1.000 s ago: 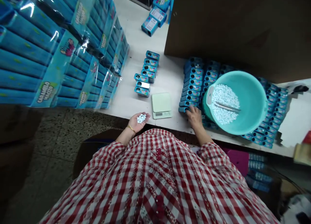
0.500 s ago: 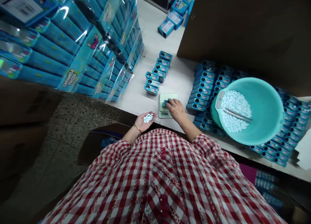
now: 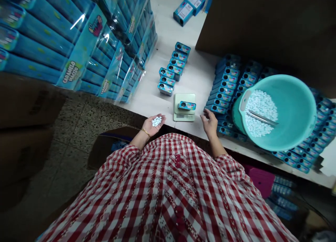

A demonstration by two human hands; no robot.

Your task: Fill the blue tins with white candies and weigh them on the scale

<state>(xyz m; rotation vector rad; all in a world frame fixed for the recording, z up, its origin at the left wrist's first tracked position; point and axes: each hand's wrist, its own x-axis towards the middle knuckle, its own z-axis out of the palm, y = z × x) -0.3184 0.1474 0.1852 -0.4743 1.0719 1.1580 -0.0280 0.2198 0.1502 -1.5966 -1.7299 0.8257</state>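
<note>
On my upturned left palm (image 3: 151,128), beside the table's front edge, lies a small heap of white candies (image 3: 156,121). A small blue candy box (image 3: 189,105) with a dark round hole rests on the pale kitchen scale (image 3: 184,117). Just right of the scale is my right hand (image 3: 210,123), its fingers apart and slightly bent, touching neither scale nor box. Further right, a turquoise tub (image 3: 294,109) holds a mass of white candies (image 3: 258,100) with a metal scoop (image 3: 262,118) lying on them.
Several blue boxes (image 3: 174,69) stand in a staggered row behind the scale. More boxes (image 3: 224,86) are packed beside and around the tub. Plastic-wrapped box packs (image 3: 86,56) are stacked high on the left. A large dark cardboard panel (image 3: 262,25) rises at the back right.
My right hand has let go of the box on the scale and moved right, off the scale. My left hand still holds the candies. The camera view has shifted slightly.
</note>
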